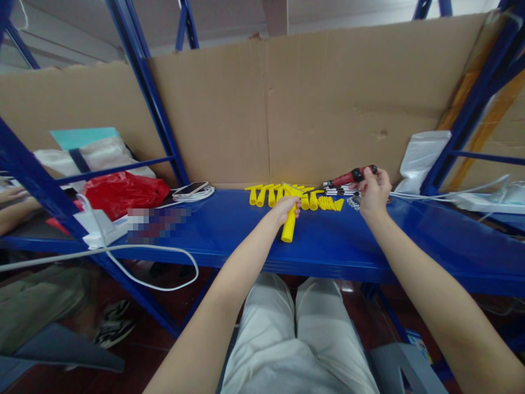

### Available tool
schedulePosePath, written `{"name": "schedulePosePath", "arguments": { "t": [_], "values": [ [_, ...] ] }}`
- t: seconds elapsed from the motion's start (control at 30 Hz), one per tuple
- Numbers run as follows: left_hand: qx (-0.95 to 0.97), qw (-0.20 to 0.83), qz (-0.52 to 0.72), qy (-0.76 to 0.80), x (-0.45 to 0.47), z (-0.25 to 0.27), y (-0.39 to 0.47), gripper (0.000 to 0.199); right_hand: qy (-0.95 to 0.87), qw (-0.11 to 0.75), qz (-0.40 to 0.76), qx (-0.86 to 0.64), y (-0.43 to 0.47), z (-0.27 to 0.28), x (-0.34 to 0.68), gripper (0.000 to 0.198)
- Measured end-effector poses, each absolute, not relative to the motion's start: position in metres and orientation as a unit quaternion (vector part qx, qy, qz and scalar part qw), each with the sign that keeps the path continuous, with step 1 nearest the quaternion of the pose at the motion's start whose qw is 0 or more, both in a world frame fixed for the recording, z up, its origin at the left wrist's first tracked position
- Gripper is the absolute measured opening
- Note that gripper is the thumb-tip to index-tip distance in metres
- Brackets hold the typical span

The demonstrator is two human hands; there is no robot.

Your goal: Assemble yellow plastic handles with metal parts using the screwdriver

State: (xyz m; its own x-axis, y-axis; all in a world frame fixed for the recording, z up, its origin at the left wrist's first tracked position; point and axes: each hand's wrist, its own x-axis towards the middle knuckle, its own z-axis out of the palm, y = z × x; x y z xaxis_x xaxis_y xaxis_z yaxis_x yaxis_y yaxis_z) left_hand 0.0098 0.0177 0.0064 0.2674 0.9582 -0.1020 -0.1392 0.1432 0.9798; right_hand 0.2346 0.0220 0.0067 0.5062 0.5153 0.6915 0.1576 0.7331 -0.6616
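Note:
My left hand [288,210] is closed around a yellow plastic part with a tubular handle [289,230], its lower end pointing toward me over the blue shelf. In my right hand [374,191] is a screwdriver [346,178] with a red and black handle, gripped at the butt end. Its shaft points left, toward the top of the yellow part; whether the tip touches it I cannot tell. Behind my left hand stands a row of similar yellow parts [261,196]. Small yellow pieces [328,204] lie to their right, beside small metal bits [353,203], probably screws, and dark-and-white sticks [338,190].
A blue shelf top [229,224] runs across, backed by a cardboard panel [328,104]. To the left are a phone [192,188] on a coiled white cable, a red plastic bag [127,192] and a white power strip [98,227]. Another person's arm [16,210] shows far left.

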Motion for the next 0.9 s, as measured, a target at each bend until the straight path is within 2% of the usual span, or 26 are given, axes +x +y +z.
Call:
{"name": "schedulePosePath", "arguments": {
  "t": [0.17, 0.33, 0.9],
  "values": [
    [0.492, 0.625, 0.436, 0.422, 0.01, 0.007, 0.017, 0.024, -0.48, 0.819, 0.112, -0.292, 0.021, 0.009, 0.231, 0.048],
    [0.491, 0.627, 0.43, 0.426, 0.009, 0.008, 0.016, 0.024, -0.509, 0.803, 0.099, -0.292, 0.014, 0.011, 0.229, 0.045],
    [0.51, 0.613, 0.413, 0.44, 0.006, 0.006, 0.017, 0.024, -0.513, 0.744, 0.064, -0.425, 0.012, 0.008, 0.241, 0.018]
  ]
}}
